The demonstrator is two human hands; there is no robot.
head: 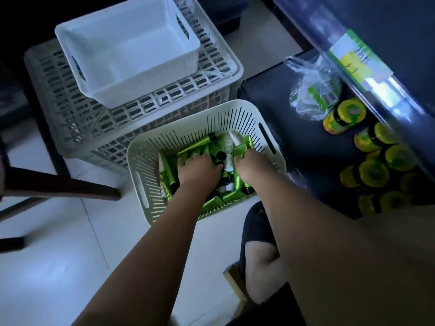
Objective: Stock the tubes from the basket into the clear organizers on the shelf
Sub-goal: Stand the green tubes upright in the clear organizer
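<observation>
At the far left, dark wooden furniture legs (61,184) stand on the pale tiled floor (58,260). Next to them sits a large grey-white perforated plastic crate (70,109), and a white rectangular plastic bin with cut-out handles (127,50) rests on top of it. In front of the crate, on the floor, is the cream slotted plastic basket (235,105). It holds a heap of shiny green tubes with black or white caps (193,149).

Both bare arms reach down into the basket. The left hand (197,169) lies on the tubes with its fingers bent down among them, and the right hand (249,164) is just beside it with its fingertips buried in the pile. I cannot tell whether either hand actually grips a tube. Below the right arm, a foot in a dark slipper (255,229) rests on the floor.

To the right, a dark shelf (282,118) carries a crumpled clear plastic bag (310,90) and a cluster of yellow-lidded jars (374,172).
</observation>
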